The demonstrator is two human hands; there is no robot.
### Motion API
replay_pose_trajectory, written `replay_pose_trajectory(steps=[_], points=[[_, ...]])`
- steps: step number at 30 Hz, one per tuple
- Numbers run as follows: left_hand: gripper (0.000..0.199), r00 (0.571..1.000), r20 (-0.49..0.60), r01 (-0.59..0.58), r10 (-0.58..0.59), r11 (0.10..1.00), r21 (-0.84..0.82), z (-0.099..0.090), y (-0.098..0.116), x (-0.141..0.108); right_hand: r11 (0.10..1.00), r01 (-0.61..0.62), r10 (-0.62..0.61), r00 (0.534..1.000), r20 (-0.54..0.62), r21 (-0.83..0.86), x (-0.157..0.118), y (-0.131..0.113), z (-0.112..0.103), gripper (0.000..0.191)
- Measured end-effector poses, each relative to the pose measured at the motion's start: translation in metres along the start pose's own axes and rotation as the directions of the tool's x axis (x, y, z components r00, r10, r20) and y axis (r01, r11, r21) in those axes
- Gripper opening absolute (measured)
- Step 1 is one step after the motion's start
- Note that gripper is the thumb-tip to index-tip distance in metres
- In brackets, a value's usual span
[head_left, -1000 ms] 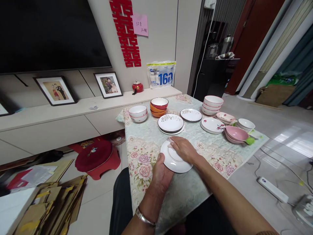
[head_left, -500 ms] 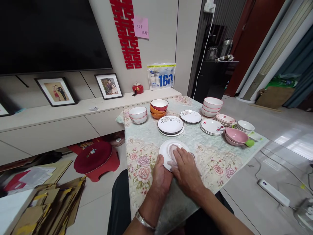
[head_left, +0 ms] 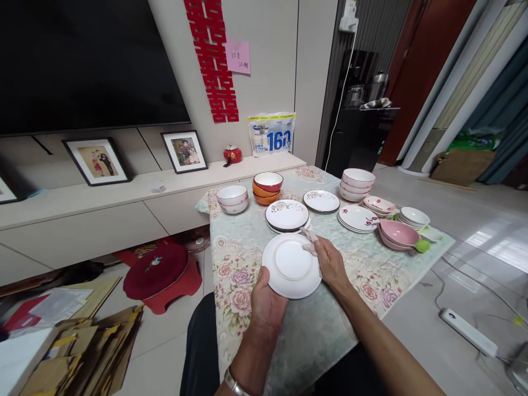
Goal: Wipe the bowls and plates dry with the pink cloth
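Note:
A white plate (head_left: pixel 292 267) is held bottom side up over the near part of the table, its round foot ring facing me. My left hand (head_left: pixel 266 300) grips its lower left edge, thumb on top and fingers underneath. My right hand (head_left: pixel 330 261) is closed on a pale pink cloth (head_left: pixel 310 242) at the plate's upper right rim; part of its fingers is hidden behind the plate. Just beyond the held plate lies a stack of dark-rimmed floral plates (head_left: pixel 287 214).
Bowls with pink rims (head_left: pixel 232 198), orange bowls (head_left: pixel 266 190), more plates (head_left: pixel 322 201), flower plates (head_left: pixel 357 218) and pink bowls (head_left: pixel 398 234) stand on the floral tablecloth (head_left: pixel 237 280). A red stool (head_left: pixel 159 272) and flattened cardboard (head_left: pixel 82 352) are at the left. A power strip (head_left: pixel 468 333) lies on the floor.
My right hand with the cloth has moved from the middle of the plate's underside to its upper right rim. The plate's underside now shows more fully.

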State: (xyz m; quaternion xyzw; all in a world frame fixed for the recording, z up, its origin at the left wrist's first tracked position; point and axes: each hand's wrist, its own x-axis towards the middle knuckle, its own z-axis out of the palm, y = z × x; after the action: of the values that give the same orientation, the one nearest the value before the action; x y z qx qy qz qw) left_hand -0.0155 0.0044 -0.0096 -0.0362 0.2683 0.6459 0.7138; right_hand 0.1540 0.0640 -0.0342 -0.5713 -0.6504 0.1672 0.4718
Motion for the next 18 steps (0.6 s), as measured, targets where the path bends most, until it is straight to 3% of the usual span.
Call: replay_pose_trajectory(steps=[2,4,7,10,12,14,18], points=[[0.05,0.999,0.031,0.014,-0.013,0.999,-0.042,-0.006,0.006,0.004,0.999,-0.032,0.032,0.998,-0.052,-0.007,0.0,0.002,0.0,0.042],[0.05,0.996,0.093,0.019,-0.012,0.997,-0.072,-0.013,0.013,0.009,0.995,0.021,-0.024,0.999,-0.032,-0.099,-0.003,0.0,0.002,0.037],[0.05,0.979,0.197,-0.038,0.057,0.994,-0.099,-0.021,0.02,0.016,0.938,0.21,-0.168,0.971,0.17,-0.275,-0.011,-0.01,0.006,0.03],[0.053,0.974,0.212,-0.067,0.075,0.997,-0.046,-0.018,0.022,0.015,0.9,0.379,-0.293,0.893,0.343,-0.218,-0.016,-0.018,0.008,0.021],[0.057,0.986,0.135,-0.107,0.1,0.993,0.047,-0.007,0.02,0.011,0.923,0.379,-0.345,0.892,0.293,-0.066,-0.015,-0.017,0.006,0.023],[0.064,0.982,0.112,-0.162,0.151,0.982,0.093,0.008,0.016,0.005,0.946,0.314,-0.323,0.934,0.153,0.081,-0.013,-0.013,0.002,0.03],[0.066,0.955,0.175,-0.271,0.239,0.944,0.188,0.039,0.006,-0.001,0.961,0.113,-0.096,0.992,-0.079,0.253,-0.01,-0.005,-0.009,0.036]])
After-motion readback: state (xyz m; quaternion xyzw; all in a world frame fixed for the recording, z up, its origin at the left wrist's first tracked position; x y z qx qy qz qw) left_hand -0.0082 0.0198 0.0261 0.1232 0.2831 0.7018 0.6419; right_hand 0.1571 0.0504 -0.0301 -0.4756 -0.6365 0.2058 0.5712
